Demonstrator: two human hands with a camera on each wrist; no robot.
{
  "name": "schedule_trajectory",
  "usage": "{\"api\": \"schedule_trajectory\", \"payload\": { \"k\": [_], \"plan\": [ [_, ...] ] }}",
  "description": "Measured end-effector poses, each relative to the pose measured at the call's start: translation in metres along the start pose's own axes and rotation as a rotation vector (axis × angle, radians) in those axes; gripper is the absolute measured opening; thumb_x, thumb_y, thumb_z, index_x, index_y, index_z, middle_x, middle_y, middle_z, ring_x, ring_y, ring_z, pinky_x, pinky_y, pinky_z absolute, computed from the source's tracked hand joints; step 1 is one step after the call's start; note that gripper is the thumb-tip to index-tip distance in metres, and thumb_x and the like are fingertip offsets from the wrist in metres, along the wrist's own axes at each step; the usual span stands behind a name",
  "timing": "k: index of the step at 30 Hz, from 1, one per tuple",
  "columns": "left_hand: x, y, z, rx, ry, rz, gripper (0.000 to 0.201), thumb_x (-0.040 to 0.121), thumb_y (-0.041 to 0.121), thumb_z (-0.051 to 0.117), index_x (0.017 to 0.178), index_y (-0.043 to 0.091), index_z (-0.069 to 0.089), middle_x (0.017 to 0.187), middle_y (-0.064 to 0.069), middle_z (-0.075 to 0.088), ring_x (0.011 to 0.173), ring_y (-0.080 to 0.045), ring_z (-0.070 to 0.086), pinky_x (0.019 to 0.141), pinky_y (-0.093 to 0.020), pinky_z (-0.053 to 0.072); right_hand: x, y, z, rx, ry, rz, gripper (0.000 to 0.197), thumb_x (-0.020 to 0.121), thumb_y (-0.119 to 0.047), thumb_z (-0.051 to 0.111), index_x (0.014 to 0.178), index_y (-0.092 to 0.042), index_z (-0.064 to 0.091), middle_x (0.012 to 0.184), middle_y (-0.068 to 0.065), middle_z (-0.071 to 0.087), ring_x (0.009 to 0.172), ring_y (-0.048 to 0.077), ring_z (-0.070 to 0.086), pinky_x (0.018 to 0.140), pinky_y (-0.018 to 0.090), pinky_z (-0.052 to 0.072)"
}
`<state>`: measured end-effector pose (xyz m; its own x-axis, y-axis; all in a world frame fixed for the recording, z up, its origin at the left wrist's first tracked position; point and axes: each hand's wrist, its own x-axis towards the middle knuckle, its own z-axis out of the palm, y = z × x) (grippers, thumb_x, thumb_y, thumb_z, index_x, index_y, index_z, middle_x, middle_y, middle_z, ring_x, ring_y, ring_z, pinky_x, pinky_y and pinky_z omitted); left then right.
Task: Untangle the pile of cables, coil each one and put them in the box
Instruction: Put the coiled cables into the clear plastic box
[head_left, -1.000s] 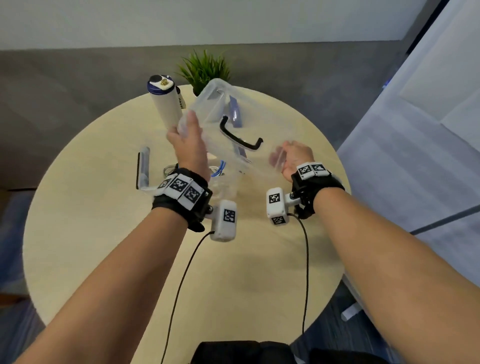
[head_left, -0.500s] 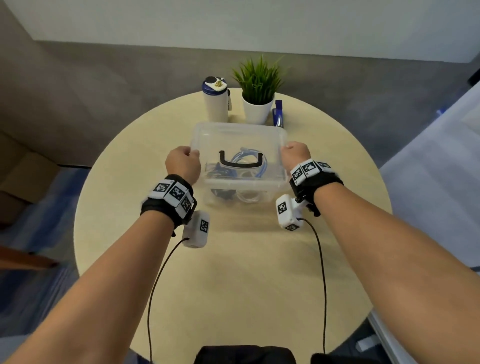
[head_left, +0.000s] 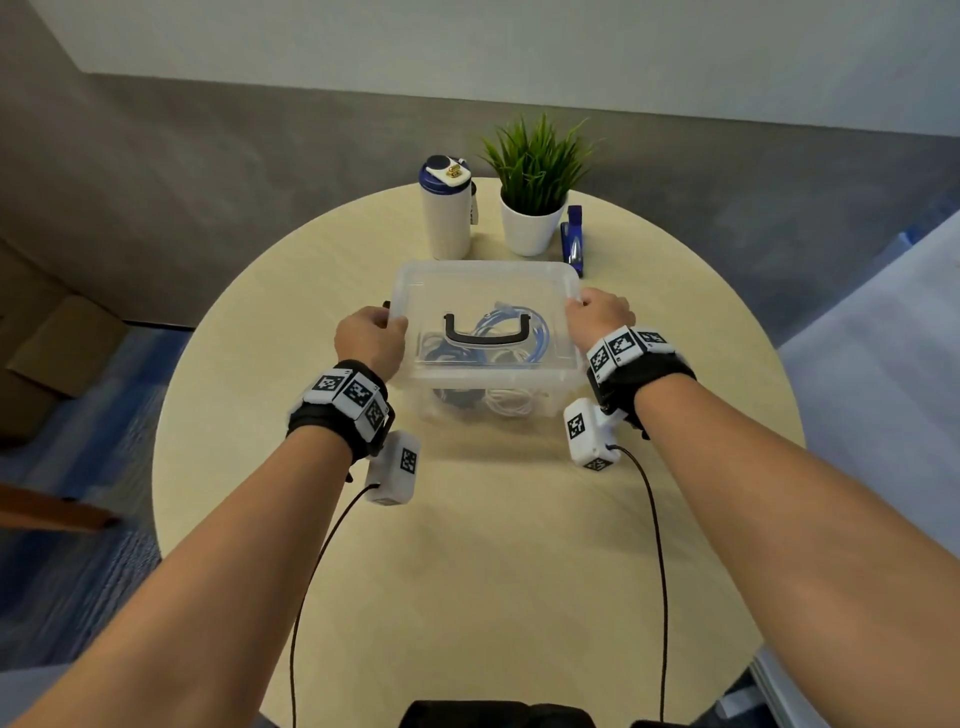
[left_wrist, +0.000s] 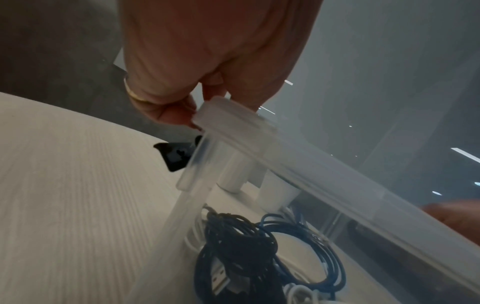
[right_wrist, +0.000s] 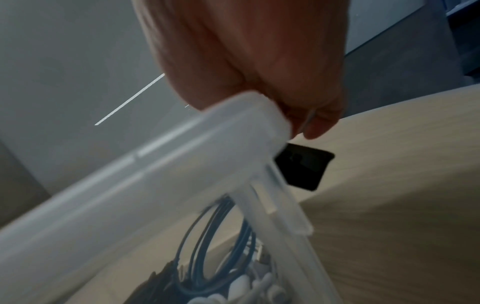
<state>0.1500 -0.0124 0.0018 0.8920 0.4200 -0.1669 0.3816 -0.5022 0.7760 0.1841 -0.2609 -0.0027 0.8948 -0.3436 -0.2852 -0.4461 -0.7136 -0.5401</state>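
A clear plastic box (head_left: 488, 415) stands on the round table (head_left: 467, 571), covered by its clear lid (head_left: 488, 283) with a black handle (head_left: 485, 340). Coiled blue cable (head_left: 524, 325), black cable (head_left: 457, 399) and white cable (head_left: 511, 404) lie inside. My left hand (head_left: 379, 330) grips the lid's left edge, fingers curled over its corner (left_wrist: 226, 115). My right hand (head_left: 597, 314) grips the right edge in the same way (right_wrist: 259, 115). A black latch (left_wrist: 176, 156) hangs loose below the left edge, and another latch (right_wrist: 303, 164) below the right.
Behind the box stand a white bottle with a blue cap (head_left: 445, 218), a potted plant (head_left: 535, 208) and a blue stapler (head_left: 573, 241). Wide bare tabletop lies between the box and me. A cardboard box (head_left: 52, 353) sits on the floor at the left.
One second ago both hands held the lid tilted in the air. It then came down flat onto the box, and the hands now hold its two side edges.
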Motion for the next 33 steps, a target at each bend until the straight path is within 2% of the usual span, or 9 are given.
{"api": "schedule_trajectory", "payload": {
  "k": [2,7,10,14,16,18,22,28,33],
  "plan": [
    [0.004,-0.006,-0.001,-0.031,-0.018,-0.086,0.052,0.086,0.036,0.061,0.129,0.008,0.052,0.128,-0.015,0.056,0.115,-0.032,0.054,0.095,-0.039,0.045,-0.002,0.005,-0.003,0.101,-0.036,0.106,0.053,0.093,-0.043,0.042,0.138,-0.014,0.043,0.138,0.018,0.041,0.125,0.037,0.041,0.101,0.041,0.035],
    [0.007,-0.018,-0.002,-0.422,-0.267,-0.415,0.051,0.081,0.046,0.065,0.115,0.009,0.058,0.112,-0.007,0.063,0.095,-0.024,0.060,0.078,-0.033,0.048,-0.006,0.018,0.000,0.379,-0.242,0.304,0.111,0.046,-0.086,0.045,0.128,-0.012,0.054,0.127,0.011,0.059,0.111,0.032,0.058,0.099,0.043,0.045],
    [0.008,-0.018,-0.001,-0.504,-0.231,-0.365,0.033,0.083,0.035,0.067,0.103,0.010,0.060,0.101,-0.007,0.065,0.081,-0.019,0.063,0.064,-0.031,0.051,-0.007,0.018,-0.002,0.397,-0.142,0.286,0.083,0.063,-0.075,0.056,0.108,-0.005,0.060,0.106,0.012,0.066,0.094,0.032,0.063,0.090,0.044,0.051],
    [0.013,-0.014,-0.002,-0.390,-0.049,-0.180,0.038,0.077,0.030,0.074,0.107,0.012,0.059,0.108,-0.010,0.065,0.092,-0.026,0.065,0.082,-0.042,0.055,-0.005,0.011,-0.011,0.458,-0.068,0.226,0.058,0.079,-0.061,0.056,0.089,-0.004,0.063,0.088,0.013,0.066,0.081,0.031,0.063,0.079,0.040,0.054],
    [0.012,-0.010,-0.004,-0.422,-0.063,-0.158,0.026,0.082,0.034,0.068,0.095,0.012,0.062,0.096,-0.009,0.065,0.083,-0.025,0.062,0.077,-0.036,0.054,0.000,0.014,-0.013,0.632,-0.070,0.294,0.052,0.077,-0.057,0.055,0.090,-0.007,0.061,0.097,0.014,0.069,0.087,0.032,0.065,0.085,0.044,0.054],
    [0.011,-0.006,-0.007,-0.567,-0.150,-0.275,0.026,0.092,0.035,0.058,0.085,0.010,0.062,0.086,-0.009,0.063,0.073,-0.022,0.058,0.070,-0.032,0.050,0.004,0.023,-0.013,0.840,-0.153,0.369,0.042,0.080,-0.045,0.063,0.098,-0.007,0.063,0.103,0.014,0.070,0.090,0.032,0.067,0.085,0.050,0.054],
    [0.009,-0.005,-0.014,-0.895,-0.385,-0.552,0.026,0.095,0.026,0.055,0.107,0.005,0.065,0.107,-0.012,0.069,0.099,-0.025,0.066,0.094,-0.048,0.048,0.000,0.036,-0.010,1.037,-0.341,0.433,0.044,0.076,-0.024,0.078,0.113,-0.004,0.064,0.106,0.017,0.071,0.092,0.037,0.070,0.076,0.060,0.053],
    [0.006,0.007,-0.017,-0.867,-0.382,-0.608,0.021,0.095,0.021,0.055,0.089,0.002,0.061,0.068,-0.015,0.071,0.065,-0.028,0.070,0.081,-0.055,0.048,0.003,0.030,-0.012,1.022,-0.395,0.446,0.040,0.085,-0.026,0.069,0.119,-0.006,0.061,0.109,0.014,0.070,0.096,0.030,0.069,0.070,0.050,0.057],
    [0.007,0.014,-0.019,-0.771,-0.407,-0.605,0.022,0.097,0.019,0.052,0.084,0.001,0.056,0.057,-0.013,0.068,0.047,-0.025,0.067,0.050,-0.050,0.054,0.006,0.025,-0.013,0.989,-0.394,0.407,0.029,0.091,-0.022,0.063,0.113,-0.004,0.061,0.107,0.014,0.068,0.088,0.027,0.067,0.067,0.044,0.056]
  ]
}}
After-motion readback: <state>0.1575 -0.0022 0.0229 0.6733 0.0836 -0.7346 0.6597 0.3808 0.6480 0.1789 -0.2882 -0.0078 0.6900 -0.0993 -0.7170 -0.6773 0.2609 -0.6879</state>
